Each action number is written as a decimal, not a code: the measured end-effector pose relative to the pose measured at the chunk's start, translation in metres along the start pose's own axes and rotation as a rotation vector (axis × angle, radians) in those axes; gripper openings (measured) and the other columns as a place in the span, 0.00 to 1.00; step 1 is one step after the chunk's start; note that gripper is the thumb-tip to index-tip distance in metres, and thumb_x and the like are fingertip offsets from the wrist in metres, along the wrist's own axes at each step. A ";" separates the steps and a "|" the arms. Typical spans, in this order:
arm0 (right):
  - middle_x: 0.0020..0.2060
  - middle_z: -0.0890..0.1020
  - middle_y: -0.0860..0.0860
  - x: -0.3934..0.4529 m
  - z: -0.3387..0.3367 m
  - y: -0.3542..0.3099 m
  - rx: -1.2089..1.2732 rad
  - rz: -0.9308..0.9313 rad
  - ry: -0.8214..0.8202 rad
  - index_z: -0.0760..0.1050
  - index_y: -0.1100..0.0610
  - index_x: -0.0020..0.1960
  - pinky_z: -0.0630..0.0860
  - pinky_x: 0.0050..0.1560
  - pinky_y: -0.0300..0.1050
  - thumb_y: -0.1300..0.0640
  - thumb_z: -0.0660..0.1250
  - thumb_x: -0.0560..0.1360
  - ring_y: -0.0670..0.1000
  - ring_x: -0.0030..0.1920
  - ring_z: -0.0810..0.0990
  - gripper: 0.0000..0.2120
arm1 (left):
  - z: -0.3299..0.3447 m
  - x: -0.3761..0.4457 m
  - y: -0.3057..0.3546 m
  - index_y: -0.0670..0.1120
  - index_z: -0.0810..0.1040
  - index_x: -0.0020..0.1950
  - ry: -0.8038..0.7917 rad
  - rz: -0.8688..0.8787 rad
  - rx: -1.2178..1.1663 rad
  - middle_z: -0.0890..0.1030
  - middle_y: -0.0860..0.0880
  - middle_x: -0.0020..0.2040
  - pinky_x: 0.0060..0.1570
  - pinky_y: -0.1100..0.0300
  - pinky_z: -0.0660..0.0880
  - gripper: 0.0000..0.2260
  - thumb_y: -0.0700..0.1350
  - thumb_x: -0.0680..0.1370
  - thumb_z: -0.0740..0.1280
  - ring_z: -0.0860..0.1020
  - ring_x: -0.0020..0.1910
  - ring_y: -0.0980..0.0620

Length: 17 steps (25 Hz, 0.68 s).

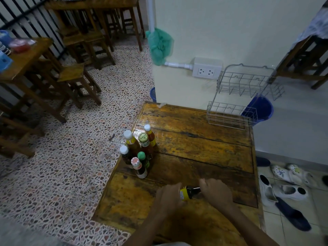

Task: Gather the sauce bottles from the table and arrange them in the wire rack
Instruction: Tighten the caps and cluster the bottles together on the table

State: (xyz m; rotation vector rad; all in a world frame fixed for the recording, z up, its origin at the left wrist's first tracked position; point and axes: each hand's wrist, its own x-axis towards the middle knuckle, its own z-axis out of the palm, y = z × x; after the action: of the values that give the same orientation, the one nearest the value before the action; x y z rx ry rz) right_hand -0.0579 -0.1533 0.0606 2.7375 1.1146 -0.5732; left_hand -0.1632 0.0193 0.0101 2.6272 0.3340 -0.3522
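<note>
A dark sauce bottle [190, 192] with a yellow label lies sideways between my hands, low over the wooden table [195, 139]. My left hand [168, 197] grips its body and my right hand [215, 190] is closed over its neck end, hiding the cap. Several more sauce bottles [140, 151] stand upright in a cluster at the table's left edge, with white, gold, green and red-white caps. The two-tier wire rack [239, 96] stands empty at the table's far right corner, against the wall.
A blue bucket [260, 109] sits on the floor behind the rack. Sandals and shoes [287, 189] lie on the floor to the right. Wooden tables and stools [71, 75] fill the left side. A wall socket [206, 68] is above the table.
</note>
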 end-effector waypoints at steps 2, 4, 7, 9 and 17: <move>0.37 0.70 0.51 0.004 -0.003 -0.002 0.041 -0.055 -0.180 0.65 0.57 0.51 0.68 0.34 0.46 0.58 0.59 0.82 0.53 0.38 0.76 0.03 | 0.008 -0.002 -0.003 0.54 0.73 0.54 0.041 0.025 0.093 0.84 0.52 0.48 0.42 0.55 0.73 0.19 0.60 0.70 0.74 0.83 0.44 0.49; 0.34 0.70 0.50 0.003 -0.009 -0.006 0.009 -0.057 -0.129 0.68 0.57 0.52 0.68 0.32 0.47 0.60 0.63 0.81 0.52 0.33 0.73 0.04 | 0.008 0.000 -0.007 0.55 0.73 0.54 0.091 0.043 0.114 0.84 0.52 0.49 0.50 0.51 0.76 0.17 0.58 0.70 0.73 0.83 0.47 0.49; 0.29 0.75 0.50 0.001 -0.017 -0.007 0.024 0.004 0.211 0.80 0.56 0.49 0.68 0.20 0.44 0.53 0.71 0.77 0.51 0.24 0.74 0.06 | -0.014 0.012 -0.011 0.55 0.73 0.52 0.023 0.039 -0.074 0.82 0.53 0.44 0.40 0.55 0.77 0.16 0.59 0.69 0.71 0.81 0.40 0.52; 0.28 0.72 0.46 0.005 -0.029 -0.003 0.102 -0.010 0.364 0.74 0.51 0.37 0.66 0.20 0.42 0.44 0.60 0.81 0.48 0.25 0.71 0.18 | -0.027 0.018 -0.012 0.56 0.75 0.52 -0.132 0.031 -0.283 0.81 0.54 0.40 0.32 0.60 0.73 0.17 0.59 0.67 0.71 0.78 0.35 0.57; 0.26 0.73 0.48 0.016 -0.009 0.013 0.106 0.117 0.235 0.73 0.53 0.36 0.63 0.23 0.41 0.51 0.67 0.77 0.49 0.23 0.70 0.12 | 0.001 0.013 0.006 0.58 0.72 0.53 0.075 0.007 -0.103 0.78 0.56 0.42 0.34 0.64 0.68 0.16 0.58 0.71 0.74 0.78 0.37 0.57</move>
State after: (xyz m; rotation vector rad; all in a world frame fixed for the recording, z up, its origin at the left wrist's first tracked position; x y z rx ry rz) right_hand -0.0358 -0.1507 0.0621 2.9998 0.9849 -0.3088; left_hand -0.1494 0.0156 0.0083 2.5438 0.3578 -0.2276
